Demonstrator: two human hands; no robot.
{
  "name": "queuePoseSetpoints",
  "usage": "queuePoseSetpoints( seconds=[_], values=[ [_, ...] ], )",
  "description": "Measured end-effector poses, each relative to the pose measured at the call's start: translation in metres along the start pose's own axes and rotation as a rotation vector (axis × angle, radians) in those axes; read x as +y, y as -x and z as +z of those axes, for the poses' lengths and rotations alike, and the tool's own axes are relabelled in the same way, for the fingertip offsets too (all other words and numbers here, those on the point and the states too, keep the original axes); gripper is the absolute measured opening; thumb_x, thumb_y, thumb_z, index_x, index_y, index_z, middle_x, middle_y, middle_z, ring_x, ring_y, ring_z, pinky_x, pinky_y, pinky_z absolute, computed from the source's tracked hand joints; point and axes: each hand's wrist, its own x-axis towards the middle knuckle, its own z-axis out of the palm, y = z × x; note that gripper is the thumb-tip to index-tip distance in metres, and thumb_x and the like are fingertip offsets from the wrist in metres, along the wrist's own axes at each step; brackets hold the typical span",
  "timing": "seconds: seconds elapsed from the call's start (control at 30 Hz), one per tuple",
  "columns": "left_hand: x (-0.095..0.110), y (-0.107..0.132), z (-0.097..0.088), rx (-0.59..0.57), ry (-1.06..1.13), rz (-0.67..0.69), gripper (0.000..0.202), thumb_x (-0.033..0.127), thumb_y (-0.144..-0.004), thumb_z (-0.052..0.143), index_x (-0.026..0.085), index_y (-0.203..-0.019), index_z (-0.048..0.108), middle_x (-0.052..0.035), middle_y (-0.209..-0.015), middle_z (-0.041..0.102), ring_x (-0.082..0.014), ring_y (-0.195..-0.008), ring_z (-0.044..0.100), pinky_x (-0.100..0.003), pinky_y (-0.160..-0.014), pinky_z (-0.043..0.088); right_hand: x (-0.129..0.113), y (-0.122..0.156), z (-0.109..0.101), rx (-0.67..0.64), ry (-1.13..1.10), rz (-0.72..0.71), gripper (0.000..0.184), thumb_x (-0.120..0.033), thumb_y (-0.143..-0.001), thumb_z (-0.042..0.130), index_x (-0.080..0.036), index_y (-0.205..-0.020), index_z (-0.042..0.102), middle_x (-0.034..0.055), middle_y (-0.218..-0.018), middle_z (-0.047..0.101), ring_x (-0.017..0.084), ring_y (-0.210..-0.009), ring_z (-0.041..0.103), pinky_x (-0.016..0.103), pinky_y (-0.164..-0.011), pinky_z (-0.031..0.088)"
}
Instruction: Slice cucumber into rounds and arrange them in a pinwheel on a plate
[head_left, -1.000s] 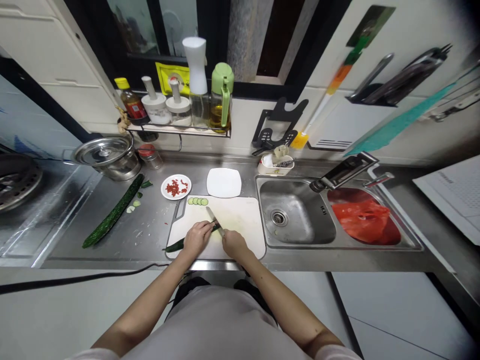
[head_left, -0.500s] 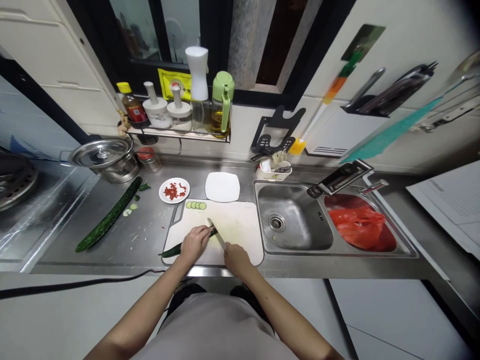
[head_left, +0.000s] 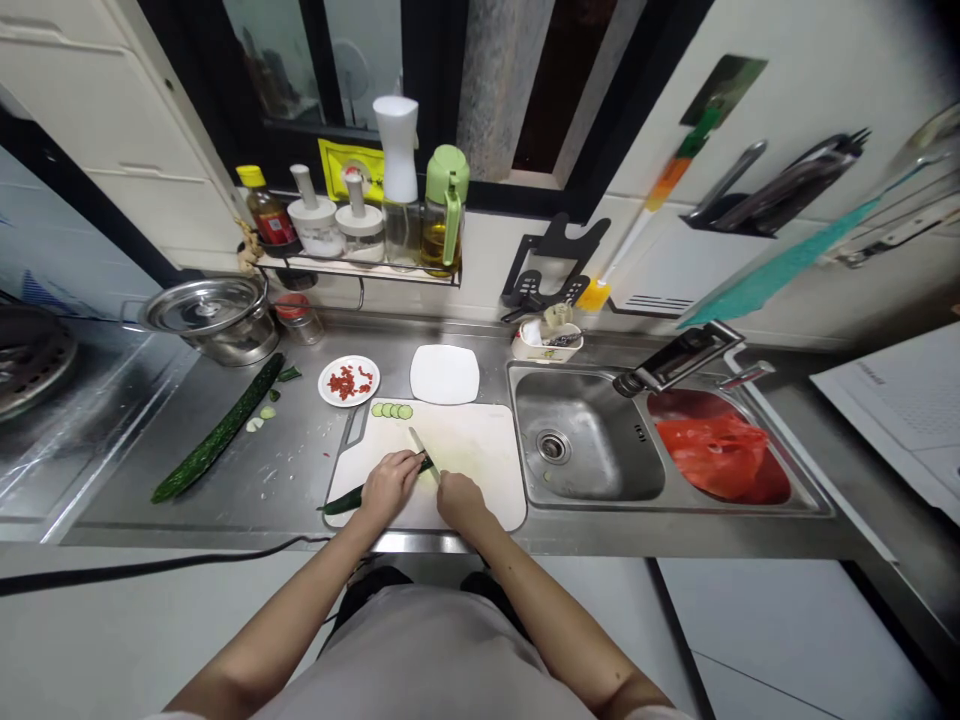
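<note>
On the white cutting board (head_left: 487,450) lies a dark green cucumber (head_left: 343,503), partly covered by my left hand (head_left: 388,485), whose fingers are closed over it near its cut right end. My right hand (head_left: 461,503) is wrapped round the handle of a knife (head_left: 420,448). The blade stands at the cucumber's cut end, close to my left fingertips, pointing away from me. Several cucumber slices (head_left: 391,411) form a row at the board's far left corner. Just beyond the board are a white plate (head_left: 445,374) and a small plate of chopped red pieces (head_left: 349,382).
A whole cucumber (head_left: 221,430) and scraps lie on the steel counter to the left, near a lidded pot (head_left: 210,315). To the right is a sink (head_left: 592,435) with a red plastic bag (head_left: 716,455) beside it. Bottles and jars (head_left: 360,230) stand on a shelf behind.
My right hand has shifted slightly left and away from me with the knife, bringing the blade closer to my left hand. The left hand and cucumber have barely moved.
</note>
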Motion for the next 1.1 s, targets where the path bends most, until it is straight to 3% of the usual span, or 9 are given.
queuePoseSetpoints(
  seconds=[0.67, 1.1],
  values=[
    [0.001, 0.000, -0.001, -0.003, -0.008, -0.005, 0.026, 0.027, -0.094, 0.047, 0.026, -0.111, 0.067, -0.0044, -0.104, 0.067, -0.0168, -0.094, 0.060, -0.031, -0.086, 0.050, 0.001, 0.004, 0.007, -0.007, 0.022, 0.032, 0.031, -0.011, -0.090, 0.035, -0.012, -0.109, 0.060, 0.0158, -0.101, 0.069, 0.024, -0.095, 0.067, 0.032, -0.077, 0.048],
    [0.001, 0.000, -0.003, -0.008, -0.002, 0.004, 0.027, 0.027, -0.094, 0.046, 0.026, -0.111, 0.067, -0.0045, -0.102, 0.068, -0.0168, -0.094, 0.060, -0.031, -0.085, 0.051, -0.002, -0.010, 0.011, 0.020, -0.012, 0.002, 0.029, -0.014, -0.091, 0.036, -0.012, -0.110, 0.058, 0.0142, -0.099, 0.068, 0.022, -0.098, 0.065, 0.030, -0.079, 0.047]
  ],
)
